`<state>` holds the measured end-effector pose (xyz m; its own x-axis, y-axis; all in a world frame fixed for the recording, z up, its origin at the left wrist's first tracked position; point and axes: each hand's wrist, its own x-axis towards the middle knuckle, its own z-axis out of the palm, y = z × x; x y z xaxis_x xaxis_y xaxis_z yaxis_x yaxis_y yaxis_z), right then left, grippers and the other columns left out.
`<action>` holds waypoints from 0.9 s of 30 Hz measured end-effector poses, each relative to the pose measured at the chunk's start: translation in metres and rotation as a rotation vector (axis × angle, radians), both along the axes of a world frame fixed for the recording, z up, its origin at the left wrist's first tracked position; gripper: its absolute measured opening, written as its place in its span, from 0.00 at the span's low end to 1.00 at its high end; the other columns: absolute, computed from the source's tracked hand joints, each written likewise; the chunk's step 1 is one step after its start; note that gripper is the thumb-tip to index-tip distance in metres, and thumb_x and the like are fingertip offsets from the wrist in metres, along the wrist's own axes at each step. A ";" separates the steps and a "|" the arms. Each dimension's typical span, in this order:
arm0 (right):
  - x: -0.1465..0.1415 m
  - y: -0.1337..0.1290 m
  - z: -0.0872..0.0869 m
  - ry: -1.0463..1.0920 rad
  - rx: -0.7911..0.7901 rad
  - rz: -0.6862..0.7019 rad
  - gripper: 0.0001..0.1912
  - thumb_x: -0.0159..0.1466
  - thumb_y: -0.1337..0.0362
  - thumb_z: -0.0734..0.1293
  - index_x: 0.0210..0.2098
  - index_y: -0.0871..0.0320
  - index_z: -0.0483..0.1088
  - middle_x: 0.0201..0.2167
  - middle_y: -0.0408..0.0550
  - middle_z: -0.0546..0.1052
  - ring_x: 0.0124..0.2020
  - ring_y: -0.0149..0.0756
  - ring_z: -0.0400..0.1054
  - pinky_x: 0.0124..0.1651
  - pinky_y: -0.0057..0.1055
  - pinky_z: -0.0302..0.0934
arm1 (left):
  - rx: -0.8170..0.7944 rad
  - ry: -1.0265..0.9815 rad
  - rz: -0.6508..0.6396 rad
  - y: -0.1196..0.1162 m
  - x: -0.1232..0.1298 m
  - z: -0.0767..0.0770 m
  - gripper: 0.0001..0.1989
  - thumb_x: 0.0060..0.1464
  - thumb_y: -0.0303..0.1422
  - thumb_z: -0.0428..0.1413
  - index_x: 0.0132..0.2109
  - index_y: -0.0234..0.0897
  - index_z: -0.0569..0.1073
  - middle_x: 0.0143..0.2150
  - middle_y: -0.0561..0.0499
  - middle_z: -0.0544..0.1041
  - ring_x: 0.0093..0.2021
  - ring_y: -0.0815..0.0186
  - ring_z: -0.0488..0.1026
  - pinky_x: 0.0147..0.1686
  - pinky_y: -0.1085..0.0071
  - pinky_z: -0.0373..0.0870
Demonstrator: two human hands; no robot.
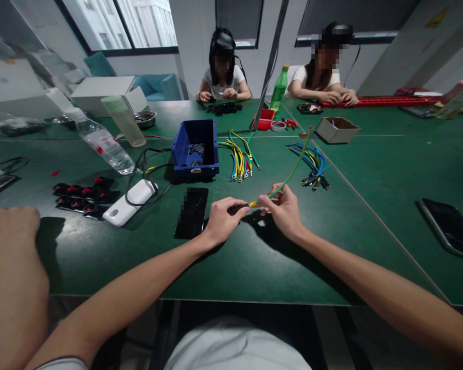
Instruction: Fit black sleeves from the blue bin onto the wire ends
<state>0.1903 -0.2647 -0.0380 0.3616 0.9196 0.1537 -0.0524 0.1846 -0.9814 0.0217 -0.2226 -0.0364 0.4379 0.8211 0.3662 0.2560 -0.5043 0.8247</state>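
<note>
Between finger and thumb, my left hand pinches a small black connector piece. My right hand grips a green-and-yellow wire close to its lower end, where a yellow sleeve meets the black piece. The wire's long free end rises up and to the right. Whether its tip sits inside the black piece I cannot tell. Beyond my hands lies a bundle of coloured wires with ring lugs. To its right rests a bundle of blue wires with black ends.
A blue bin holds dark parts. Nearby are a black phone, a white power bank with cable, black-and-red parts, a tilted water bottle and a small carton. Another person's arm rests at left; two people sit opposite.
</note>
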 end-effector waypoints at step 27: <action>0.001 0.001 0.000 0.014 -0.065 0.003 0.23 0.50 0.55 0.75 0.34 0.51 0.56 0.21 0.36 0.69 0.26 0.41 0.75 0.20 0.30 0.66 | 0.061 0.011 -0.033 0.001 -0.002 -0.002 0.06 0.52 0.31 0.61 0.39 0.37 0.79 0.36 0.48 0.80 0.36 0.64 0.76 0.38 0.68 0.71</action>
<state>0.1910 -0.2636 -0.0382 0.3606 0.9285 0.0881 -0.0667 0.1199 -0.9905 0.0201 -0.2212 -0.0388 0.4685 0.7825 0.4100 0.2474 -0.5618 0.7894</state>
